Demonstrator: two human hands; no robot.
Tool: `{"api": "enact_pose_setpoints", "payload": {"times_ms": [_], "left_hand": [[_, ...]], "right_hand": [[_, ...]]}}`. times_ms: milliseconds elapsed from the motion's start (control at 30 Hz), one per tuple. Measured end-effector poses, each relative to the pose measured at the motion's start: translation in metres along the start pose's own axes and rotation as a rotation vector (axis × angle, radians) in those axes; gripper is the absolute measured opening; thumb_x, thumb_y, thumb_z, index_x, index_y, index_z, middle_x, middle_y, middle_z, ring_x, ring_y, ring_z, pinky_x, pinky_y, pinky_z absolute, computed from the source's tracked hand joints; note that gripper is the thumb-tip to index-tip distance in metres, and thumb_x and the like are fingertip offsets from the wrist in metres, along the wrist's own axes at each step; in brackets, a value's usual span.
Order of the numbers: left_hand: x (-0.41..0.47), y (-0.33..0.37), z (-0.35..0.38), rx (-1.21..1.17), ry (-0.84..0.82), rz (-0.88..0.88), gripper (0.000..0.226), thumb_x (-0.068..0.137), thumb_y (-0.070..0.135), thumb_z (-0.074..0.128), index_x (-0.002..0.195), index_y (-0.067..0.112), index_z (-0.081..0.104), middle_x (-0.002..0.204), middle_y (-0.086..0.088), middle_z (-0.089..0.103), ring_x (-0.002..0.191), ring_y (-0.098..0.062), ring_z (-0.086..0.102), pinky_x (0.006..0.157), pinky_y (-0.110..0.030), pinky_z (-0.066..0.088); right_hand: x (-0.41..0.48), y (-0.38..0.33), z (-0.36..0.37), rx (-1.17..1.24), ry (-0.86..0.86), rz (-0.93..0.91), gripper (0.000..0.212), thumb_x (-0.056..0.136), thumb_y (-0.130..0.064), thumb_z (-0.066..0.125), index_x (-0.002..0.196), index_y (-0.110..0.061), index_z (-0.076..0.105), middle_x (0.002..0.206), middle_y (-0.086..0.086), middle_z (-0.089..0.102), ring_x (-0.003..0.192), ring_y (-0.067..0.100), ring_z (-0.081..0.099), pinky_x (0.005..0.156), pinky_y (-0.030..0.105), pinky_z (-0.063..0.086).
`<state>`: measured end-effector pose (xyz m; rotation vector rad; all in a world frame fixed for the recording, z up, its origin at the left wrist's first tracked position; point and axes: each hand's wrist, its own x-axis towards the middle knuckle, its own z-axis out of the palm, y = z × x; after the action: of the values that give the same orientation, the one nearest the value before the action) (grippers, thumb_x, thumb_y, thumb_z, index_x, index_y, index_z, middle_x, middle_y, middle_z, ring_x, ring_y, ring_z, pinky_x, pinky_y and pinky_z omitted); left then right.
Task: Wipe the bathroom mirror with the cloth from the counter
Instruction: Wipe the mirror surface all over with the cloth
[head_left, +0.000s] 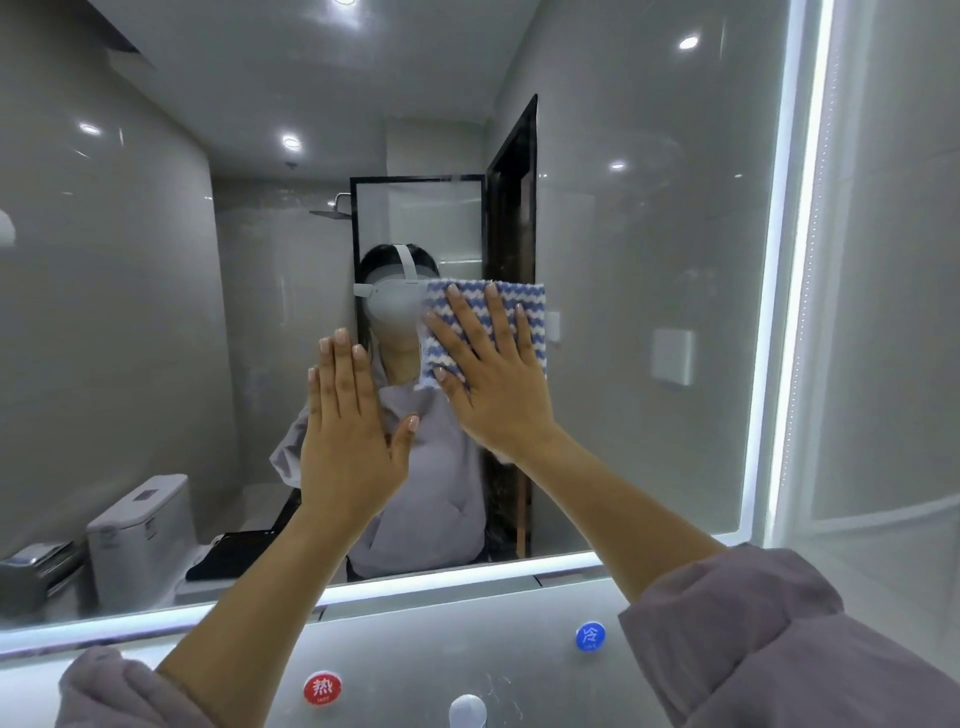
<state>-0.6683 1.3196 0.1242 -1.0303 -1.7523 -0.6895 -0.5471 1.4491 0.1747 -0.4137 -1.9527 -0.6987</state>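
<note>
While the right hand (493, 384) presses a blue-and-white wavy-striped cloth (524, 306) flat against the bathroom mirror (649, 234), fingers spread and straight, the left hand (345, 441) is raised just beside it, palm toward the glass, fingers straight and close together, holding nothing; whether it touches the glass is unclear. Below the mirror's lit lower edge sit a red hot-water sticker (322, 688) and a blue cold-water sticker (590, 636).

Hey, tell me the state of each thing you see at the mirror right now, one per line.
cloth: spread flat against the mirror, under the right hand.
right hand: fingers straight, pressing the cloth.
left hand: flat, fingers straight, holding nothing.
light strip: lit.
</note>
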Motion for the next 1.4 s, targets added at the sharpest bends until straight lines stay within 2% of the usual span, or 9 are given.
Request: {"api": "enact_pose_setpoints", "payload": {"times_ms": [167, 300, 467, 633, 733, 833, 933, 1133, 1400], "left_hand": [[0.0, 0.0, -0.001, 0.037, -0.019, 0.0, 0.087, 0.094, 0.057, 0.022, 0.151, -0.006, 0.001, 0.16, -0.023, -0.005, 0.15, -0.033, -0.006, 0.123, -0.039, -0.005], [0.0, 0.0, -0.001, 0.06, -0.022, 0.002, 0.088, 0.094, 0.058, 0.02, 0.151, -0.006, 0.002, 0.161, -0.023, -0.005, 0.15, -0.033, -0.006, 0.123, -0.039, -0.005], [0.0, -0.002, 0.001, 0.071, -0.019, 0.012, 0.089, 0.094, 0.06, 0.019, 0.15, -0.007, 0.001, 0.16, -0.023, -0.006, 0.15, -0.033, -0.008, 0.123, -0.039, -0.005], [0.0, -0.003, 0.002, 0.077, -0.016, 0.021, 0.089, 0.094, 0.057, 0.024, 0.15, -0.008, 0.001, 0.16, -0.024, -0.006, 0.15, -0.034, -0.008, 0.123, -0.043, -0.001], [0.0, -0.002, 0.001, 0.063, -0.015, 0.022, 0.089, 0.094, 0.057, 0.023, 0.15, -0.008, 0.001, 0.16, -0.024, -0.006, 0.15, -0.033, -0.009, 0.123, -0.041, -0.004], [0.0, -0.003, 0.001, 0.043, -0.001, 0.032, 0.089, 0.094, 0.057, 0.024, 0.15, -0.007, 0.001, 0.16, -0.024, -0.005, 0.15, -0.033, -0.007, 0.122, -0.039, -0.006], [0.0, -0.003, 0.001, 0.058, 0.001, 0.033, 0.088, 0.094, 0.057, 0.024, 0.15, -0.007, -0.001, 0.16, -0.024, -0.005, 0.15, -0.035, -0.006, 0.122, -0.04, -0.005], [-0.001, -0.003, 0.0, 0.049, 0.002, 0.032, 0.089, 0.094, 0.057, 0.025, 0.151, -0.005, -0.003, 0.161, -0.022, -0.007, 0.15, -0.032, -0.009, 0.123, -0.041, -0.004], [-0.001, -0.004, 0.002, 0.055, 0.011, 0.04, 0.088, 0.094, 0.055, 0.026, 0.15, -0.008, 0.0, 0.16, -0.025, -0.005, 0.149, -0.034, -0.007, 0.123, -0.045, 0.001]], "right_hand": [[0.039, 0.01, -0.014, -0.002, 0.024, 0.036, 0.058, 0.1, -0.048, 0.019, 0.153, -0.025, 0.011, 0.161, 0.004, 0.009, 0.148, 0.031, 0.002, 0.119, 0.047, -0.003], [0.063, 0.029, -0.021, -0.046, 0.047, -0.01, 0.057, 0.1, -0.047, 0.022, 0.153, -0.027, 0.014, 0.161, 0.002, 0.01, 0.148, 0.031, 0.003, 0.119, 0.046, -0.004], [0.083, 0.047, -0.031, -0.086, 0.049, -0.014, 0.057, 0.1, -0.048, 0.016, 0.153, -0.028, 0.012, 0.162, 0.001, 0.009, 0.148, 0.031, 0.002, 0.119, 0.046, -0.004], [0.066, 0.03, -0.026, -0.035, 0.058, 0.021, 0.058, 0.1, -0.047, 0.016, 0.153, -0.025, 0.014, 0.161, 0.004, 0.01, 0.148, 0.033, 0.003, 0.119, 0.052, 0.002], [0.038, 0.031, -0.015, -0.044, 0.059, -0.069, 0.055, 0.101, -0.044, 0.025, 0.152, -0.024, 0.019, 0.161, 0.006, 0.014, 0.147, 0.036, 0.006, 0.119, 0.054, 0.005], [0.017, 0.043, -0.011, -0.069, 0.066, -0.175, 0.054, 0.101, -0.044, 0.026, 0.151, -0.025, 0.024, 0.16, 0.005, 0.019, 0.147, 0.036, 0.01, 0.118, 0.055, 0.007], [0.014, 0.052, -0.012, -0.09, 0.053, -0.207, 0.054, 0.101, -0.045, 0.027, 0.151, -0.026, 0.024, 0.159, 0.004, 0.02, 0.147, 0.034, 0.011, 0.119, 0.053, 0.007], [0.011, 0.06, -0.013, -0.092, 0.028, -0.18, 0.054, 0.101, -0.046, 0.02, 0.152, -0.027, 0.023, 0.16, 0.003, 0.018, 0.148, 0.033, 0.009, 0.119, 0.052, 0.007], [-0.006, 0.114, -0.015, -0.123, 0.014, -0.055, 0.055, 0.102, -0.047, 0.015, 0.152, -0.026, 0.02, 0.159, 0.005, 0.018, 0.147, 0.035, 0.012, 0.118, 0.054, 0.011]]}}
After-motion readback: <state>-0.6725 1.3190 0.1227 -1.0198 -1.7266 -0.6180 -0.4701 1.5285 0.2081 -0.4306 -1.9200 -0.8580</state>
